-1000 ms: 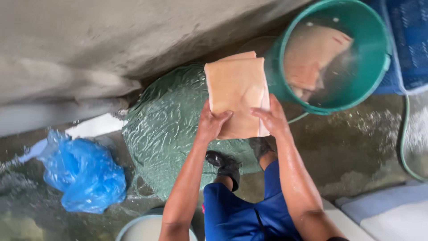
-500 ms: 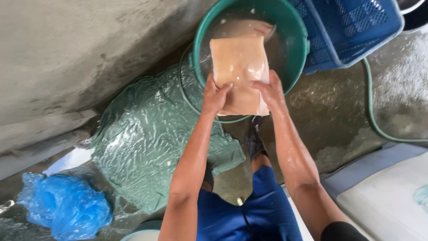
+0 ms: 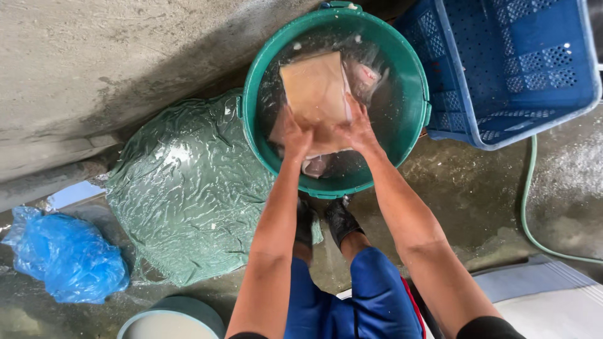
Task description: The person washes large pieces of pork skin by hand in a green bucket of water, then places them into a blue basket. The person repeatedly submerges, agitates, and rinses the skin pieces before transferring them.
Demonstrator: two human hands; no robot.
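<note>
A flat pale-tan slab point(image 3: 315, 88), like a piece of skin or meat, is held over a round green tub point(image 3: 252, 75) of dark water. My left hand point(image 3: 294, 133) grips its lower left edge. My right hand point(image 3: 359, 129) grips its lower right edge. The slab's far end dips into the tub, where other pale pieces point(image 3: 367, 75) lie under the water. Both forearms reach forward from my blue-trousered knees.
A green plastic sheet point(image 3: 182, 188) covers a mound left of the tub. A blue perforated crate point(image 3: 509, 63) stands at the right, a green hose point(image 3: 527, 207) below it. A blue bag point(image 3: 63, 257) lies far left, a pale bowl point(image 3: 166, 323) at the bottom. The floor is wet concrete.
Both hands have carried the slab from above the green-covered mound across to the tub, and its far end now goes down into the water.
</note>
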